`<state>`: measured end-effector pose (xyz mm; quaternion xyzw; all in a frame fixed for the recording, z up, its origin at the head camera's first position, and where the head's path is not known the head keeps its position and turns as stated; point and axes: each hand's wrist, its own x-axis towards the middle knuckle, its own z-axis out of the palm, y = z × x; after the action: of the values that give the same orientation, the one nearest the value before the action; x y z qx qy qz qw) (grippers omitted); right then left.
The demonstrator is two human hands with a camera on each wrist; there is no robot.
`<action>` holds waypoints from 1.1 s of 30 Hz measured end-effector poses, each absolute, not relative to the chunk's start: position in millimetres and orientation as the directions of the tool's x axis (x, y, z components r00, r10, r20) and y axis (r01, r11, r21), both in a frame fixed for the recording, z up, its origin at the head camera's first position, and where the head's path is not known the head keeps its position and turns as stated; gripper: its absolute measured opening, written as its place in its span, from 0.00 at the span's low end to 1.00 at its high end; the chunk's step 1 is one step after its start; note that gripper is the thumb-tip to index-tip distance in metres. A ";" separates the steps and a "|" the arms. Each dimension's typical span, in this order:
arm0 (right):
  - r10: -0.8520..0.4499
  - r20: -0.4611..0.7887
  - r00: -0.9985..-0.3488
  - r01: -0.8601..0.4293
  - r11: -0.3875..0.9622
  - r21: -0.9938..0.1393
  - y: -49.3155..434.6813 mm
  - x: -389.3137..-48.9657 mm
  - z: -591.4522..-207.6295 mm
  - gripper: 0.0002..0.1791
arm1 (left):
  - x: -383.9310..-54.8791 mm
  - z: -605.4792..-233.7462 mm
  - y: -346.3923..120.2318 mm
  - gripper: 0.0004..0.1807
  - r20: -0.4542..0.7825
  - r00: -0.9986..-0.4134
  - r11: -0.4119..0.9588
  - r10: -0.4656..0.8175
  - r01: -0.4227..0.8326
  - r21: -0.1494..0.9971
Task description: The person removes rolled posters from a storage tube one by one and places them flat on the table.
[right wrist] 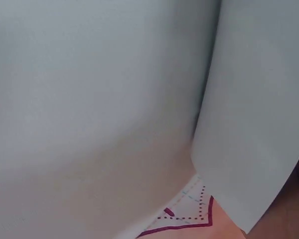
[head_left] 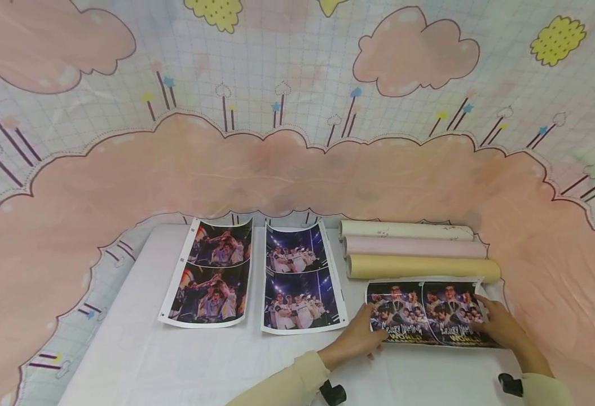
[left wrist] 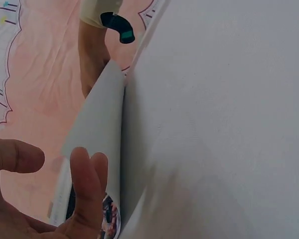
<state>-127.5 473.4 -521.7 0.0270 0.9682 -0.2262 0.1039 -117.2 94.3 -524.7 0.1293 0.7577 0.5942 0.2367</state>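
A printed poster sheet with two matching pictures side by side is at the right of the table in the head view. My left hand is at its left end. In the left wrist view that hand has its thumb well apart from its raised fingers, beside the sheet's white underside. My right hand holds the sheet's right end, with fingers and thumb over the print. In the right wrist view the pale back of the sheet hides most of that hand.
Two curled photo sheets, one left and one in the middle, lie on the white table. Behind the poster lie a cream roll, a pink roll and a yellow roll. A cloud-patterned cloth surrounds the table.
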 end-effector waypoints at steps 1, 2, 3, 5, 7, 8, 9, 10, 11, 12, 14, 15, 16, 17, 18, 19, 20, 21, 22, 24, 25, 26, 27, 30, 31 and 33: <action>0.015 -0.210 -0.978 0.107 0.895 -0.432 472.9 -127.3 -521.2 0.47 | -116.9 -523.1 93.4 0.43 -0.197 -0.856 0.264 0.479 -0.074 0.962; 0.023 -0.211 -0.977 0.114 0.895 -0.431 472.7 -126.9 -521.0 0.47 | -116.6 -521.8 92.6 0.43 -0.188 -0.856 0.268 0.482 -0.060 0.962; 0.030 -0.205 -0.978 0.117 0.897 -0.425 472.2 -126.6 -520.6 0.46 | -116.0 -520.4 91.7 0.43 -0.183 -0.856 0.278 0.483 -0.049 0.959; 0.040 -0.187 -0.981 0.115 0.906 -0.408 470.8 -126.5 -519.0 0.44 | -115.0 -517.4 89.5 0.44 -0.182 -0.857 0.294 0.482 -0.037 0.955; 0.050 -0.150 -0.988 0.106 0.913 -0.395 468.1 -126.1 -516.9 0.42 | -114.2 -514.2 86.7 0.43 -0.179 -0.856 0.311 0.485 -0.022 0.950; 0.055 -0.125 -0.991 0.099 0.918 -0.384 466.4 -126.2 -515.6 0.40 | -114.1 -512.6 85.1 0.43 -0.177 -0.856 0.320 0.487 -0.014 0.947; 0.059 -0.095 -0.994 0.090 0.923 -0.374 463.7 -126.2 -513.9 0.38 | -114.0 -510.7 83.2 0.43 -0.177 -0.856 0.326 0.485 -0.011 0.945; 0.061 -0.067 -0.996 0.081 0.926 -0.368 461.0 -126.3 -512.2 0.37 | -114.1 -509.1 81.0 0.43 -0.176 -0.856 0.327 0.485 -0.009 0.945; 0.062 -0.044 -0.997 0.074 0.928 -0.366 457.7 -126.6 -510.0 0.36 | -114.3 -507.6 78.6 0.42 -0.175 -0.858 0.332 0.483 -0.006 0.943; 0.056 -0.018 -0.998 0.058 0.929 -0.366 454.0 -126.8 -507.4 0.35 | -114.8 -506.4 76.2 0.42 -0.174 -0.859 0.331 0.482 -0.005 0.943; 0.045 0.028 -0.999 0.032 0.931 -0.363 445.9 -127.8 -501.9 0.34 | -116.5 -504.3 71.6 0.41 -0.163 -0.867 0.327 0.471 0.000 0.945; 0.037 0.052 -0.998 0.015 0.931 -0.365 441.3 -128.2 -498.9 0.34 | -117.4 -503.1 69.0 0.40 -0.154 -0.873 0.320 0.463 0.002 0.948; 0.027 0.074 -0.997 -0.002 0.929 -0.369 436.6 -128.9 -495.2 0.33 | -118.5 -502.2 66.7 0.39 -0.138 -0.879 0.311 0.456 0.012 0.950; 0.017 0.095 -0.995 -0.020 0.929 -0.371 431.3 -129.3 -491.3 0.33 | -119.8 -501.2 64.3 0.38 -0.119 -0.886 0.303 0.449 0.026 0.953; 0.007 0.105 -0.994 -0.033 0.928 -0.372 426.1 -129.9 -487.4 0.33 | -120.9 -499.8 61.4 0.37 -0.098 -0.890 0.288 0.444 0.039 0.957; -0.004 0.126 -0.992 -0.052 0.923 -0.381 420.5 -130.5 -484.1 0.33 | -122.0 -498.3 58.5 0.35 -0.075 -0.897 0.277 0.436 0.055 0.959; -0.017 0.146 -0.989 -0.073 0.919 -0.387 414.7 -131.3 -481.0 0.33 | -122.9 -496.8 55.3 0.33 -0.053 -0.901 0.264 0.430 0.070 0.962; -0.032 0.159 -0.987 -0.093 0.914 -0.395 409.0 -131.9 -478.0 0.33 | -123.8 -495.1 52.2 0.32 -0.037 -0.905 0.251 0.424 0.078 0.965; -0.047 0.173 -0.984 -0.112 0.912 -0.396 402.9 -132.2 -474.6 0.32 | -124.6 -493.3 49.0 0.30 -0.021 -0.909 0.240 0.416 0.087 0.967; -0.077 0.210 -0.975 -0.157 0.904 -0.397 391.5 -134.0 -470.1 0.32 | -126.3 -488.8 42.0 0.28 -0.001 -0.916 0.223 0.400 0.096 0.970; -0.095 0.246 -0.965 -0.187 0.903 -0.388 385.8 -134.9 -468.1 0.32 | -127.5 -487.0 38.6 0.27 0.011 -0.921 0.215 0.390 0.102 0.971; -0.111 0.266 -0.958 -0.209 0.903 -0.375 380.5 -136.5 -466.0 0.32 | -128.9 -485.5 35.0 0.26 0.020 -0.925 0.212 0.380 0.108 0.971; -0.128 0.285 -0.950 -0.231 0.902 -0.366 375.5 -138.2 -463.7 0.31 | -130.3 -483.9 31.2 0.25 0.031 -0.928 0.211 0.370 0.116 0.971; -0.169 0.322 -0.932 -0.282 0.894 -0.347 360.0 -144.1 -456.7 0.32 | -135.4 -479.8 19.0 0.23 0.064 -0.936 0.207 0.345 0.143 0.968; -0.176 0.317 -0.932 -0.288 0.891 -0.351 354.6 -145.9 -453.7 0.32 | -137.2 -478.7 14.7 0.23 0.077 -0.938 0.204 0.337 0.153 0.967; -0.184 0.300 -0.936 -0.292 0.881 -0.373 343.5 -149.6 -448.7 0.33 | -140.3 -476.1 5.9 0.23 0.092 -0.944 0.201 0.316 0.161 0.966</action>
<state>-149.6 343.5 -448.7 -0.1238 0.9611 -0.2105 -0.1292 -140.3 5.9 -476.1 0.1545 0.7724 0.6128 0.0630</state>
